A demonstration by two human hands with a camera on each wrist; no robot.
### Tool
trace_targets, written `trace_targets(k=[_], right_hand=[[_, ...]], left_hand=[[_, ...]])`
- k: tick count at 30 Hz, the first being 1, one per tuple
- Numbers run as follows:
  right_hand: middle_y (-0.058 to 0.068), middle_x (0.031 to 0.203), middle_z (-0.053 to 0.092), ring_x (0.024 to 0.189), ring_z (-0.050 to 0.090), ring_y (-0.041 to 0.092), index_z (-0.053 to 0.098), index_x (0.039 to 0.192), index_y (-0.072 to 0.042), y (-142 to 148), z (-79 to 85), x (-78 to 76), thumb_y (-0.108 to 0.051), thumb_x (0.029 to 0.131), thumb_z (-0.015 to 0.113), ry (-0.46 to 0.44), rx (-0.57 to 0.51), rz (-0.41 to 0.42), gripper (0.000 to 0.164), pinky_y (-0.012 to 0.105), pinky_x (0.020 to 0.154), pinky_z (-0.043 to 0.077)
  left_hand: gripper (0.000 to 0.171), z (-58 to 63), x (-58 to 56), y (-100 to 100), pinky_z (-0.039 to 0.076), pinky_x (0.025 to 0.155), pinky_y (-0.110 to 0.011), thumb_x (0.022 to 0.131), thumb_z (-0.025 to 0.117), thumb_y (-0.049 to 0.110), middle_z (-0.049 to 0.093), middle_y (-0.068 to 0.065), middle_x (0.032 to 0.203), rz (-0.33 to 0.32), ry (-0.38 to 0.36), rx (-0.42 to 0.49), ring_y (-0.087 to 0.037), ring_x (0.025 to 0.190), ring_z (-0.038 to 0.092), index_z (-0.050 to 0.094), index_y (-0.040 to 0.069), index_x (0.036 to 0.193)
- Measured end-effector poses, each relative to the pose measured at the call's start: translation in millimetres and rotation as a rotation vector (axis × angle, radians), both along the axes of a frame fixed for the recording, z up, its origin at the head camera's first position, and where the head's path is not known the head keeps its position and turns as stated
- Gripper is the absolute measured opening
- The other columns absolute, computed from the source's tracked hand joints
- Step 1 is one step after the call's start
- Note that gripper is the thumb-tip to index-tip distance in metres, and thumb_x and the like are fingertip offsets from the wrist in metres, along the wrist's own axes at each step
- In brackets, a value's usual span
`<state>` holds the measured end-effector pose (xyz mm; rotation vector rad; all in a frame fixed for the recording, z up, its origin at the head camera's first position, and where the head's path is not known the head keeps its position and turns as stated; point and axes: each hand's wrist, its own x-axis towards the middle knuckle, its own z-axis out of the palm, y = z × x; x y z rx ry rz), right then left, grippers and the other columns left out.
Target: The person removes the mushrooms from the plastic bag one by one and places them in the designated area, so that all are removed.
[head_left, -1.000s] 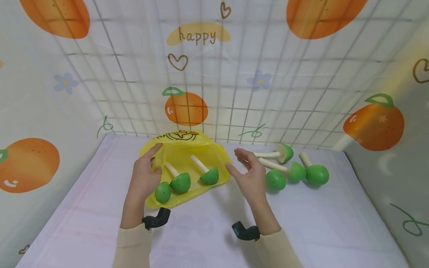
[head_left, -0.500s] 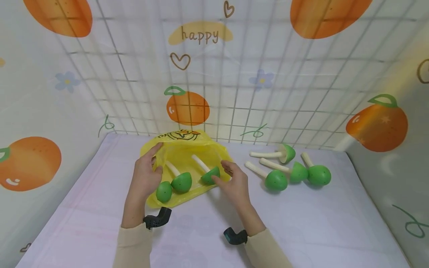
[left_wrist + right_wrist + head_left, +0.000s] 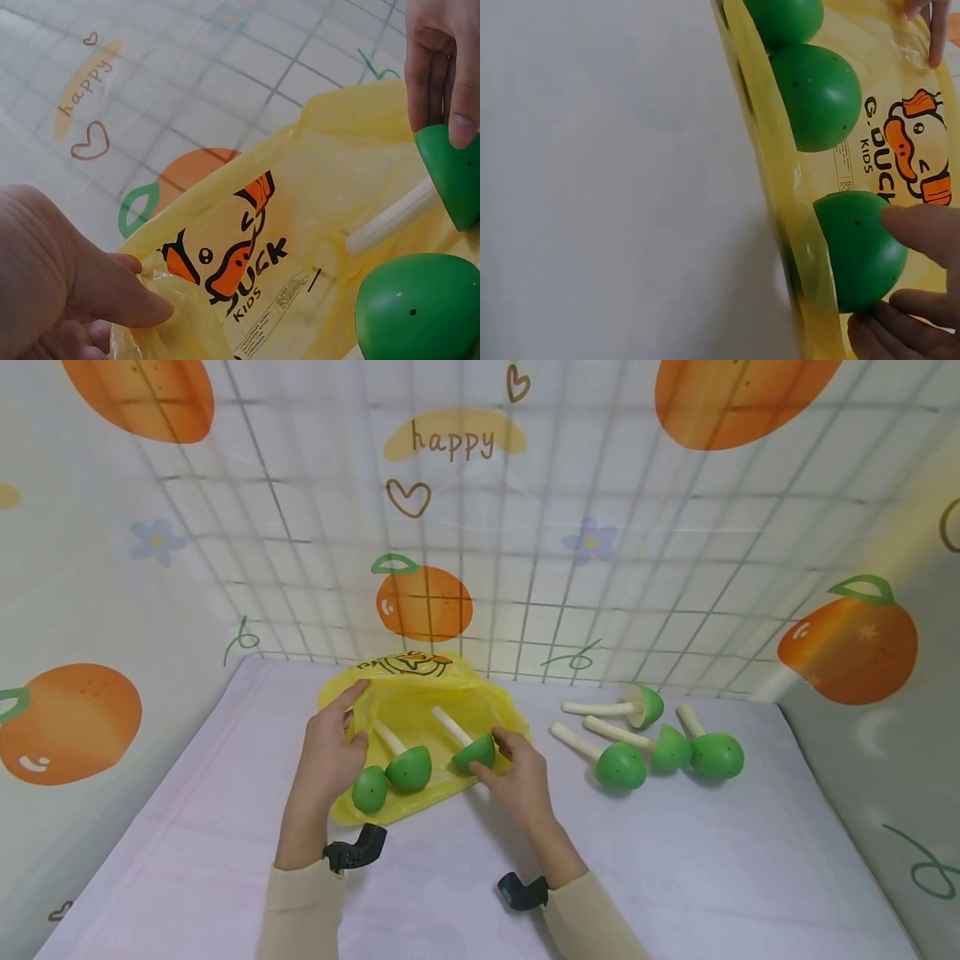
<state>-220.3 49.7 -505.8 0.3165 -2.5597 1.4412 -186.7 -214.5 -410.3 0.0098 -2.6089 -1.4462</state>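
Observation:
A yellow plastic bag with a printed duck lies with its mouth spread toward me. In it rest three toy mushrooms with green caps and pale stems: a left one, a middle one and a right one. My left hand pinches the bag's left edge between thumb and fingers, as the left wrist view shows. With thumb and fingertips on either side of its cap, my right hand holds the right mushroom. The left mushroom's stem is hidden in the head view.
Several more green-capped toy mushrooms lie on the pale tablecloth to the right of the bag. Behind the table hangs a cloth wall printed with a grid and oranges. Side cloths bound the table.
My right hand has moved left, from beside the bag's right edge onto the cap of the right mushroom. The left hand has kept its grip on the bag.

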Motion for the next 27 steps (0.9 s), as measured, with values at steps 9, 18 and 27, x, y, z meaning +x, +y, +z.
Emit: trace_targets(k=[9, 18, 27], right_hand=[[0.031, 0.133, 0.064, 0.119, 0.067, 0.044, 0.058, 0.137, 0.014, -5, 2.1, -0.1, -0.003, 0.087, 0.084, -0.002, 0.009, -0.004, 0.059, 0.047, 0.099, 0.057], [0.028, 0.133, 0.064, 0.118, 0.068, 0.042, 0.059, 0.138, 0.013, -10, 4.8, 0.1, -0.006, 0.087, 0.085, -0.036, 0.010, -0.037, 0.060, 0.047, 0.099, 0.057], [0.025, 0.127, 0.067, 0.113, 0.070, 0.041, 0.062, 0.134, 0.010, -13, 3.9, 0.0, -0.006, 0.085, 0.088, -0.015, 0.005, -0.057, 0.057, 0.047, 0.097, 0.058]], left_hand=[[0.073, 0.9, 0.2, 0, 0.041, 0.115, -0.054, 0.095, 0.051, -0.014, 0.033, -0.019, 0.168, 0.002, -0.009, -0.002, -0.044, 0.148, 0.038, 0.042, 0.013, 0.162], [0.073, 2.0, 1.4, 1, 0.040, 0.116, -0.054, 0.095, 0.051, -0.013, 0.033, -0.019, 0.167, 0.010, -0.016, 0.002, -0.044, 0.148, 0.038, 0.042, 0.013, 0.162], [0.073, 1.9, 0.0, 0, 0.043, 0.114, -0.054, 0.095, 0.051, -0.014, 0.033, -0.019, 0.168, 0.005, -0.013, 0.000, -0.044, 0.148, 0.039, 0.042, 0.012, 0.162]])
